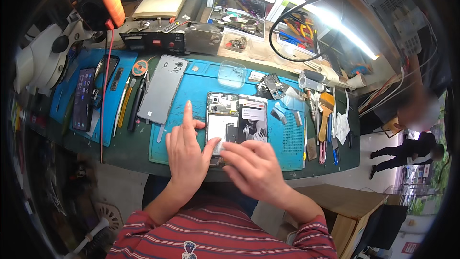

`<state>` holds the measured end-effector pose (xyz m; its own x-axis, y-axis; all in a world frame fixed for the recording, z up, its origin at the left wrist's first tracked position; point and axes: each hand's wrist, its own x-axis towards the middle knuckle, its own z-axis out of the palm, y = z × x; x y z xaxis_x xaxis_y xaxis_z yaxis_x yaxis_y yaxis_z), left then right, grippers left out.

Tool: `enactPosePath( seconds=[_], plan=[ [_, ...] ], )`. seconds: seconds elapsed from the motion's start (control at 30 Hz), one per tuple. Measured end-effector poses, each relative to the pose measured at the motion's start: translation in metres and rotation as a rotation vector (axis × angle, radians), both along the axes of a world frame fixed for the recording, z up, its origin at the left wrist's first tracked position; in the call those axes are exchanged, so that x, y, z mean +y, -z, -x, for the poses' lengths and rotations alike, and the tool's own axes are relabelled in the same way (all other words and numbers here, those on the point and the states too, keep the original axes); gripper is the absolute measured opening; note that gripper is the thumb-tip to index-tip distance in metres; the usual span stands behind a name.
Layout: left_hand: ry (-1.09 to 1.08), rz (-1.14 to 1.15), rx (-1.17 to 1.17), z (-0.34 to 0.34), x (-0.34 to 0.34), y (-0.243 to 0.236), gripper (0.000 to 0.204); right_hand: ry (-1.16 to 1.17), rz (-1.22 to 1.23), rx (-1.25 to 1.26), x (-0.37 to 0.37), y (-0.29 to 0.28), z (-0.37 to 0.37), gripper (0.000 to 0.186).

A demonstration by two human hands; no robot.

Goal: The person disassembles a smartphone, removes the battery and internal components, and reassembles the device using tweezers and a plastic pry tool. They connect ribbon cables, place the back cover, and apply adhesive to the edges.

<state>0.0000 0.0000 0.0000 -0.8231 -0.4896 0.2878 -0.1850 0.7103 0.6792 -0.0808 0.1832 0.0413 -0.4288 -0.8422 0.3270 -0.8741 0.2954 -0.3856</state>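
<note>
An opened phone [222, 129], its inner parts and a white battery area showing, lies on the blue work mat [189, 100] in front of me. My left hand [184, 151] is at its left edge with the index finger stretched out and the thumb reaching onto the phone's lower part. Over the lower right of the phone, my right hand [254, 165] has its fingertips pinched together; whatever they hold is too small or hidden. Right beside the opened phone is another phone-sized panel [253, 120] with a lit or printed face. A grey back cover [164, 88] rests left of them.
A clear plastic box [232, 74] and loose phone parts [272, 86] lie at the mat's far side. To the right are a brush [326, 105] and several tools. On the left, a lit phone [84, 98] rests on another blue mat. A black cable [270, 33] loops overhead.
</note>
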Motion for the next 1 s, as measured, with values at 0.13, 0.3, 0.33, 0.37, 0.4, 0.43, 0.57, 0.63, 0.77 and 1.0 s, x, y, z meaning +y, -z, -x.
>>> enactPosePath(
  seconds=[0.13, 0.3, 0.33, 0.37, 0.4, 0.43, 0.57, 0.63, 0.77, 1.0],
  plan=[
    [-0.011, 0.013, -0.005, 0.0, -0.003, -0.001, 0.107, 0.071, 0.012, 0.079, -0.013, 0.009, -0.016, 0.03],
    [-0.021, 0.001, -0.008, 0.001, 0.003, 0.002, 0.107, 0.149, 0.008, 0.135, -0.017, 0.008, -0.023, 0.022],
    [-0.023, -0.002, -0.008, 0.001, 0.002, 0.002, 0.107, 0.156, 0.012, 0.141, -0.019, 0.008, -0.024, 0.021],
    [-0.024, -0.006, -0.008, 0.001, 0.002, 0.002, 0.107, 0.163, 0.017, 0.147, -0.021, 0.008, -0.025, 0.02],
    [-0.025, -0.006, -0.006, 0.002, 0.002, 0.002, 0.107, 0.173, 0.019, 0.154, -0.023, 0.008, -0.026, 0.019],
    [-0.025, -0.006, -0.005, 0.002, 0.001, 0.003, 0.107, 0.186, 0.014, 0.17, -0.026, 0.009, -0.028, 0.019],
    [-0.031, -0.001, -0.006, 0.001, 0.0, 0.003, 0.106, 0.222, -0.008, 0.227, -0.033, 0.011, -0.034, 0.019],
    [-0.023, 0.017, 0.005, 0.002, 0.0, 0.003, 0.106, 0.226, -0.026, 0.236, -0.034, 0.009, -0.035, 0.018],
    [-0.031, 0.002, -0.006, 0.002, 0.001, 0.004, 0.106, 0.229, -0.02, 0.238, -0.033, 0.009, -0.036, 0.017],
    [-0.017, 0.03, -0.001, 0.002, 0.0, 0.004, 0.104, 0.231, 0.001, 0.254, -0.033, 0.011, -0.036, 0.014]
  ],
)
